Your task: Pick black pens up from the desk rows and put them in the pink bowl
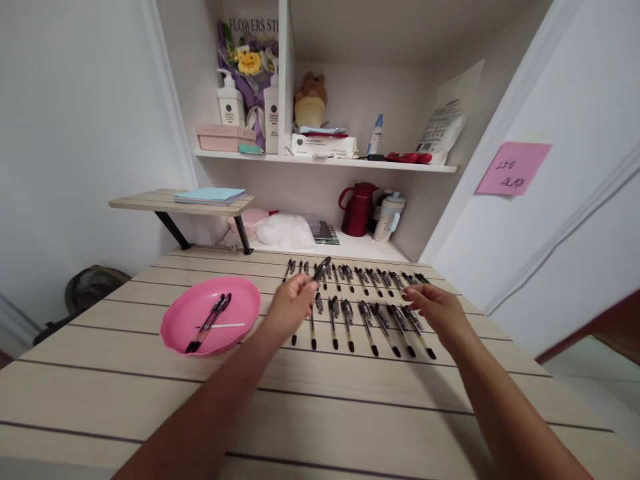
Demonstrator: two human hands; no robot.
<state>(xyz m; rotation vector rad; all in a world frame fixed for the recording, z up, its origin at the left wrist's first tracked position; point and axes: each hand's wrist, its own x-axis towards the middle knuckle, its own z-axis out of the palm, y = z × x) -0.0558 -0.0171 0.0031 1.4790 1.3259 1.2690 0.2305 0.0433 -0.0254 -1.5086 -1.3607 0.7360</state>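
I count two pens (207, 325) and one white stick (231, 325) in one plate (181, 323) near the worktop's (330, 427) left edge, eight front-row pens (349, 328), the back row (362, 282) too blurred. My left hand (291, 303) pinches one raised pen (323, 268), long axis slanting toward the back edge; my right hand (437, 308) is half-curled, its hold I cannot tell.

"FLOWERS STU", cut off at the shelf divider (285, 80), stood on the pale surface (245, 12) behind the bouquet (250, 63). The pink sticky note (515, 168) read "250" above illegible handwriting. Print on the pump bottle (231, 105) was too small.
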